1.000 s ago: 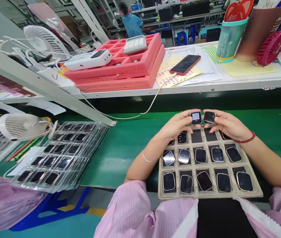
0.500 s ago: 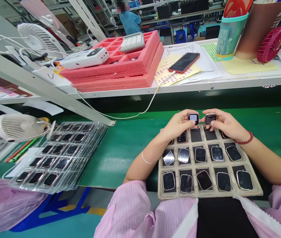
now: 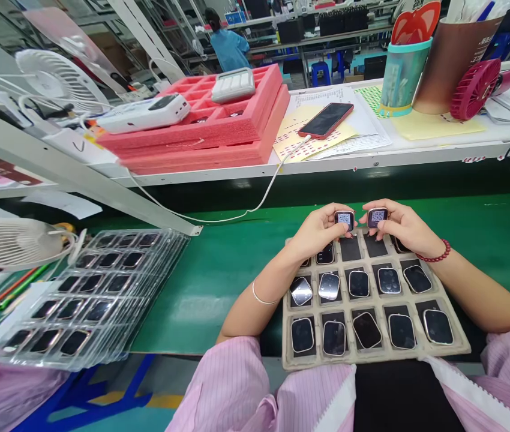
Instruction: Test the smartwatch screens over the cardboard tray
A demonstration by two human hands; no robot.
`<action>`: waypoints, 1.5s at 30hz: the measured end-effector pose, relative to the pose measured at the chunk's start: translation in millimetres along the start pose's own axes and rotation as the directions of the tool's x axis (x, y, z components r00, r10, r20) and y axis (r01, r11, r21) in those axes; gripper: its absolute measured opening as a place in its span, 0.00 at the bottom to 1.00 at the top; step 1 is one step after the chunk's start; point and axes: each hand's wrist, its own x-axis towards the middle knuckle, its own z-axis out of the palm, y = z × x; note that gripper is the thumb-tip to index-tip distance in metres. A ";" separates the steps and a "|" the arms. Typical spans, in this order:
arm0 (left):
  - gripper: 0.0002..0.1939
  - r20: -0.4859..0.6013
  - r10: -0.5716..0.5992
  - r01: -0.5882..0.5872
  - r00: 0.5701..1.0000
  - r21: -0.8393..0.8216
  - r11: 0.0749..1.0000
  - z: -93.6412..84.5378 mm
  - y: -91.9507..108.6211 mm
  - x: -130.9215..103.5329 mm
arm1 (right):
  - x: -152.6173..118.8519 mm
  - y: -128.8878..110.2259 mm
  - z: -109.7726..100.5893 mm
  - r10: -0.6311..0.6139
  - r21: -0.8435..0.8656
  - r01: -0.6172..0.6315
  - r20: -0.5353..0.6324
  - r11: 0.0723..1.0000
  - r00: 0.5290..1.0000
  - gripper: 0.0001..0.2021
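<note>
A factory hall is seen in the background, with a person in blue at a far bench, and a green belt (image 3: 219, 270) runs across the foreground below a white shelf (image 3: 372, 157). On the shelf, pink foam trays (image 3: 219, 129) are stacked, with a phone (image 3: 326, 120) lying on papers to their right. Clear blister trays (image 3: 88, 294) of watch bodies are laid on the belt at the left. A pulp tray (image 3: 372, 300), filled with watch bodies in its near two rows, is set before the person. Above its far row, one watch (image 3: 344, 219) is pinched in the closed fingers of the left hand (image 3: 318, 231), and a second watch (image 3: 377, 216) is gripped likewise by the right hand (image 3: 401, 228), both screens showing a QR code
</note>
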 end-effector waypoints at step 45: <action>0.18 -0.052 0.013 -0.008 0.999 0.100 0.995 2.1 6.3 -4.0 | 0.8 4.9 5.7 -0.001 0.028 0.000 0.011 1.000 1.000 0.18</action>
